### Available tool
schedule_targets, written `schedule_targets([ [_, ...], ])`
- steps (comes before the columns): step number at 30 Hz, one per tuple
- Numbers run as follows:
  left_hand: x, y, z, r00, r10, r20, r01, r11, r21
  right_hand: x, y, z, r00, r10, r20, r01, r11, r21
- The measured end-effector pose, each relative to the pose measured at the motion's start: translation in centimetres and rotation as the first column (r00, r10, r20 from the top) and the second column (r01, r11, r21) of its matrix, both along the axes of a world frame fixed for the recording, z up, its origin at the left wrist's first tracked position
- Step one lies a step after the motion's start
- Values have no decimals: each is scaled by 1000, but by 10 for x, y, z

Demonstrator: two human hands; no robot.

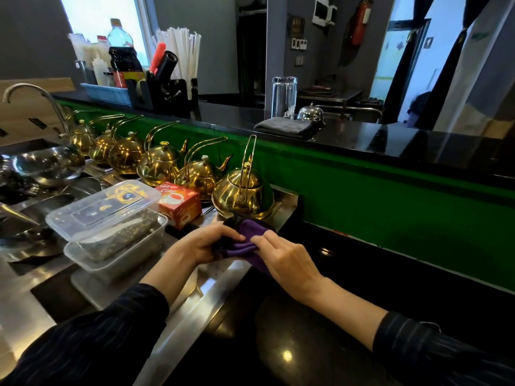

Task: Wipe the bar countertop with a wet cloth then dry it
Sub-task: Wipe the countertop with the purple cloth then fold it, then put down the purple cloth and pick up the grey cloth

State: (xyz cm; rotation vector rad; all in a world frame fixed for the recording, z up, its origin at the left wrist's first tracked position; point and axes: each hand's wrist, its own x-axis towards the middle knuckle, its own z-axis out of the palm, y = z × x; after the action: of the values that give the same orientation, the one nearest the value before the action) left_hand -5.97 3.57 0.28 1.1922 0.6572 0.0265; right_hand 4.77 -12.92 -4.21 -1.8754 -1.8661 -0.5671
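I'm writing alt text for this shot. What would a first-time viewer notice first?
A row of gold teapots along the green wall left of centre. Just below, both hands, left hand and right hand, hold a purple cloth at the black countertop.

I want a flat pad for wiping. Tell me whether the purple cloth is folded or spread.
Bunched, not spread: the purple cloth is gathered between the left hand and right hand.

Both hands, left hand (206,242) and right hand (287,263), are gripping a purple cloth (246,240) before the nearest brass kettle (242,193). A folded grey towel (284,126) is lying on the raised black bar countertop (390,140) behind.
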Motion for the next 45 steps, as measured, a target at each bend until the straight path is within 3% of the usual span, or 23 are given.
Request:
schedule_targets([
  [5,-6,-2,-3,985,-139,105,143,989,-34,0,6,1,973,-212,-90,217,975,45],
  [8,-8,-1,-3,956,-212,202,229,971,-64,-3,16,1,938,-315,-147,315,949,-20],
  [11,-8,-1,-6,911,-340,233,346,938,16,-3,26,8,898,-378,-227,353,925,-142],
  [14,-3,-6,-8,947,-254,197,240,966,90,-1,32,10,835,-365,-412,275,925,-263],
  [17,2,-4,-13,987,-20,159,16,999,30,4,32,6,839,-325,-437,249,942,-223],
  [20,4,1,-19,991,68,117,-71,997,22,12,33,-1,846,-279,-455,209,958,-198],
  [22,5,3,-22,991,102,90,-110,989,95,17,33,-6,833,-273,-481,195,959,-207],
  [24,7,1,-25,988,127,89,-147,951,272,21,34,-10,800,-288,-527,175,951,-254],
  [26,14,3,-31,980,171,100,-197,794,574,23,36,-13,790,-315,-526,182,940,-290],
  [28,22,5,-39,969,231,88,-194,490,850,25,40,-16,839,-339,-426,238,932,-274],
  [30,28,8,-49,964,262,51,-122,264,957,25,46,-18,884,-349,-311,282,929,-241],
  [35,29,17,-70,953,301,-35,21,52,998,29,60,-27,917,-385,-107,350,903,-251],
  [39,21,19,-62,932,356,64,-21,-124,992,41,54,-21,936,-353,-16,341,914,-221],
  [41,21,14,-48,951,262,166,-111,-215,970,50,51,-10,951,-310,20,310,943,-118],
  [45,43,7,3,968,-52,247,-252,-275,928,77,55,39,921,-368,130,349,925,150],
])
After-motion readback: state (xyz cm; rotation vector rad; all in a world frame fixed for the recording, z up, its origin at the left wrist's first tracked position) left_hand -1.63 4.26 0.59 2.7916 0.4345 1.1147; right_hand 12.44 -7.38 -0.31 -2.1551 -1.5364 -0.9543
